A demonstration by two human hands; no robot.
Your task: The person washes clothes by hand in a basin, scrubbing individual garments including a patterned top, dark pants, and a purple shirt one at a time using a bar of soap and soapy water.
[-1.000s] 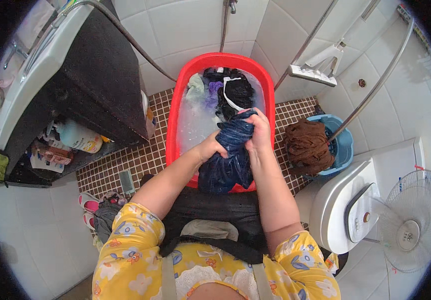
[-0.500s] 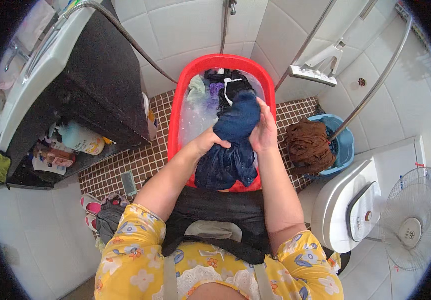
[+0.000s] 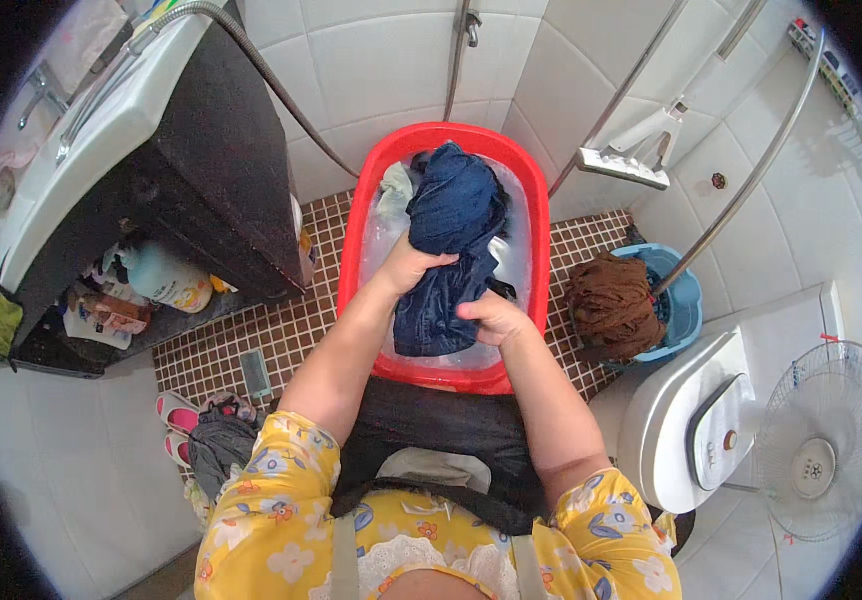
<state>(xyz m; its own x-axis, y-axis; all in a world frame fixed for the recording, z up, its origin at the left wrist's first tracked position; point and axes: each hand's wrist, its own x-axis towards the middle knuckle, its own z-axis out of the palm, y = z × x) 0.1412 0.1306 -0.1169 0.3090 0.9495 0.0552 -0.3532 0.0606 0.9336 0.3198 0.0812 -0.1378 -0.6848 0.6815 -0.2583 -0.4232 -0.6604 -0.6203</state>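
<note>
A wet dark blue denim garment (image 3: 456, 215) is bunched over a red plastic tub (image 3: 543, 215) of cloudy, sudsy water. My left hand (image 3: 413, 265) grips its left side, with the thumb lying across the cloth. On the lower right, my right hand (image 3: 496, 317) is closed on a fold of the same garment. The denim's near end hangs down toward the tub's near rim. A pale green cloth (image 3: 395, 188) lies in the water at the far left. Other dark laundry is mostly hidden behind the denim.
On the right, a mop with a brown head (image 3: 611, 305) rests in a blue bucket (image 3: 686, 300). A white toilet (image 3: 686, 440) and a fan (image 3: 816, 465) stand nearer. At left is a dark cabinet (image 3: 216, 150) with bottles below; pink-and-white shoes (image 3: 176, 425) lie on the tiled floor.
The denim's upper part has shifted farther over the tub, covering the purple and black clothes. My right hand has come down from the garment's upper right side to grip its lower right.
</note>
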